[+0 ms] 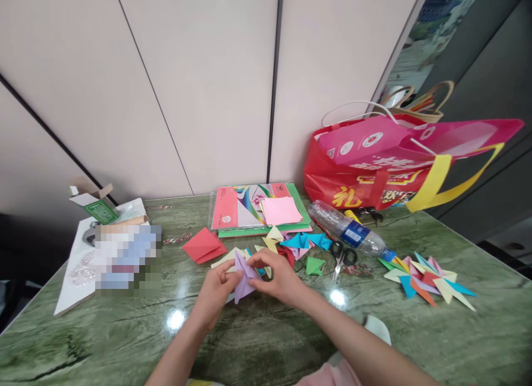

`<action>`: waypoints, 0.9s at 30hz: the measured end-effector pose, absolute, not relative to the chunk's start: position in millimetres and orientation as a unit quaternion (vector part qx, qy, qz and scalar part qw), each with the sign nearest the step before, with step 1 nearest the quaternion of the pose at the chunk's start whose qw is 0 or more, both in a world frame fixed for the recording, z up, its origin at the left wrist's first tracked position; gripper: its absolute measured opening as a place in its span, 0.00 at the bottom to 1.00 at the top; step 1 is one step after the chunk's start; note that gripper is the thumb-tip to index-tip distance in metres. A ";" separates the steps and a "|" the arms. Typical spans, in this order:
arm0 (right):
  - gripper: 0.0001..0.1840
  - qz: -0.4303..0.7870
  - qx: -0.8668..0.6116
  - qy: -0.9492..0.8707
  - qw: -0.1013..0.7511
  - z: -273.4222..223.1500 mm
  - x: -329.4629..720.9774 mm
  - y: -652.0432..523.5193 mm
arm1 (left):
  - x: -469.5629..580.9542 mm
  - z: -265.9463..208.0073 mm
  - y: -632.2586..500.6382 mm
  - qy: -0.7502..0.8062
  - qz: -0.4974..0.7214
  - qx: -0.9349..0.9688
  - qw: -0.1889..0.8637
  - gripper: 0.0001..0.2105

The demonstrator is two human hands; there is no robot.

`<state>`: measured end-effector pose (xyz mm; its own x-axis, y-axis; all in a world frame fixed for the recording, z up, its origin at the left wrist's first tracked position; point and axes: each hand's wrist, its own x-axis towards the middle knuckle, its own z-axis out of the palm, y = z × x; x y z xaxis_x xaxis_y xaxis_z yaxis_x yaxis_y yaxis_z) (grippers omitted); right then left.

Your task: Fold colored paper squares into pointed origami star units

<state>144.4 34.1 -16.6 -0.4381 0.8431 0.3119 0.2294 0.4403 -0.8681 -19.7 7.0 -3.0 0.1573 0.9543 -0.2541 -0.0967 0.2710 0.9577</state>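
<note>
Between my two hands is a folded piece of purple origami paper [243,286], held just above the table with its points up and down. My left hand [218,289] pinches its left side between thumb and fingers. On the right side, my right hand [276,278] grips it with thumb and forefinger. Right behind them lie pale yellow folded papers [272,239] and a blue folded strip [305,240]. A red folded paper [203,245] rests to the left, and a small green folded piece [315,265] to the right.
Black-handled scissors [343,256] and a plastic bottle [353,230] lie right of my hands. Farther right is a pile of colourful folded papers [428,278]. Paper packs [233,203] with pink sheets [282,211] sit behind. A red bag [353,175] stands back right, a green box [102,211] left.
</note>
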 end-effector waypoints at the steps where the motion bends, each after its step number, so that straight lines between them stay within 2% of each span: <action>1: 0.14 0.406 -0.357 -0.741 0.398 -17.1 143.4 34.3 | -19.6 -2.5 7.1 0.499 0.422 0.434 0.620 0.23; 6: 0.07 0.476 -0.399 -0.659 0.424 -20.2 140.5 36.1 | -19.4 1.0 6.6 0.516 0.431 0.431 0.602 0.21; 11: 0.03 0.475 -0.399 -0.664 0.417 -21.9 141.2 37.2 | -18.7 2.1 6.6 0.506 0.440 0.425 0.608 0.18; 17: 0.17 0.444 -0.382 -0.716 0.380 -22.1 142.7 37.3 | -22.2 -1.1 8.4 0.512 0.445 0.398 0.617 0.19; 23: 0.19 0.470 -0.354 -0.716 0.375 -19.3 144.4 35.2 | -22.9 0.9 7.8 0.514 0.434 0.381 0.634 0.18; 27: 0.15 0.467 -0.346 -0.716 0.387 -18.8 144.2 35.2 | -21.1 3.3 7.2 0.518 0.429 0.372 0.640 0.17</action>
<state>144.2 35.2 -18.8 -0.4613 0.8565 0.2315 0.1334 0.3249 -0.9363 -21.1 7.2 3.3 0.0960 0.9340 -0.3442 -0.1646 0.3559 0.9199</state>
